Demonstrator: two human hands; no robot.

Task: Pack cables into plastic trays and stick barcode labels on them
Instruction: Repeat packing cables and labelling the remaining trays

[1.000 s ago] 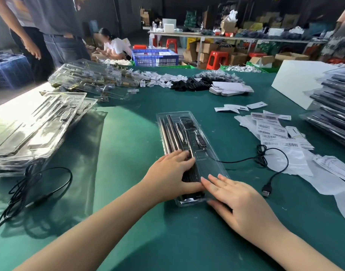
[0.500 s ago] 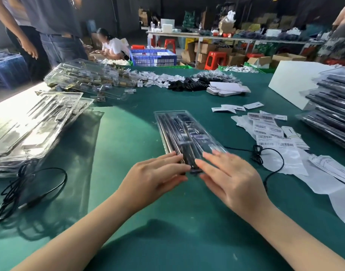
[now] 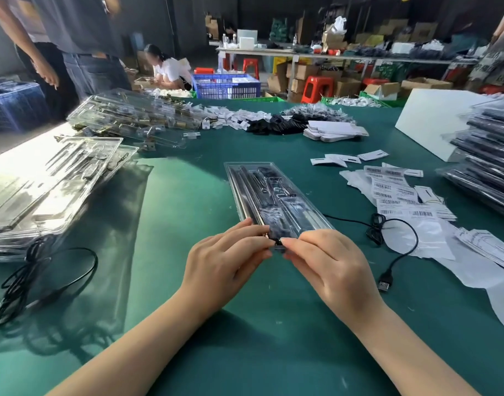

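A long clear plastic tray [image 3: 269, 192] with black cable parts inside lies on the green table [image 3: 188, 212], running away from me. My left hand [image 3: 228, 261] and my right hand [image 3: 330, 267] meet at its near end, fingertips pinching the edge from both sides. A loose black USB cable [image 3: 396, 241] lies just right of the tray. Sheets of barcode labels [image 3: 399, 195] are spread further right.
Stacks of empty clear trays [image 3: 45, 190] and a black cable bundle [image 3: 30, 270] lie at the left. Packed trays [image 3: 487, 167] pile up at the right edge beside a white board [image 3: 433, 124]. Small white cards [image 3: 347, 158] and black cable bundles [image 3: 276, 124] sit further back. People stand at the far left.
Both hands slid from flat on the tray's lid to its near end, and their fingertips now pinch the edge. The tray has turned slightly.
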